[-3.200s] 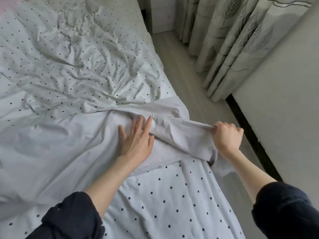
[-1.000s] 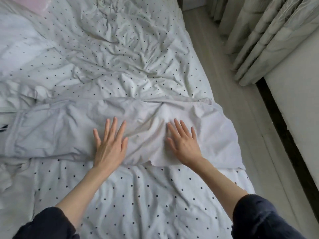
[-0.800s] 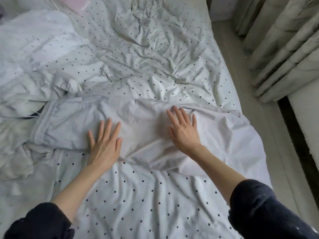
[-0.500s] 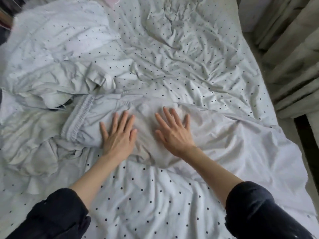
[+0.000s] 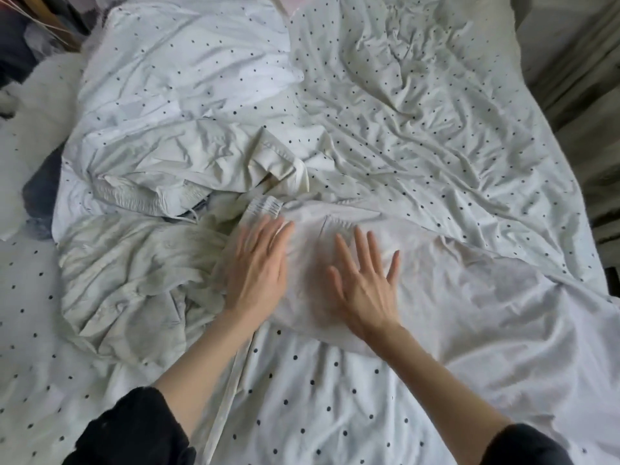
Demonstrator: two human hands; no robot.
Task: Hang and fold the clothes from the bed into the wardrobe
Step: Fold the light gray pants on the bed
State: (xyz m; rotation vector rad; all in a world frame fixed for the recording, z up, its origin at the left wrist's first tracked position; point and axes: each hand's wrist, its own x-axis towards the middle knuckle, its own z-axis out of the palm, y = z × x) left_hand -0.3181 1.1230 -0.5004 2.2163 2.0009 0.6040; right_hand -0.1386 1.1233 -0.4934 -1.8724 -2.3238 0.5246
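Both hands flat, fingers straight (no grip) | left hand point(image 5: 258, 270), right hand point(image 5: 365, 286) on pale trousers point(image 5: 453, 290)

No readable text, label or number anywhere.

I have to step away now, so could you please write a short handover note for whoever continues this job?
Left hand: open, flat on the pale garment, near its elastic waistband.
Right hand: open, fingers spread, flat on the same garment.
The garment lies spread across the dotted bedsheet; a crumpled pile of clothes sits to its left.
Done: garment laid out.
Left: fold it, sort the pile, put everything in the wardrobe, which is out of view.
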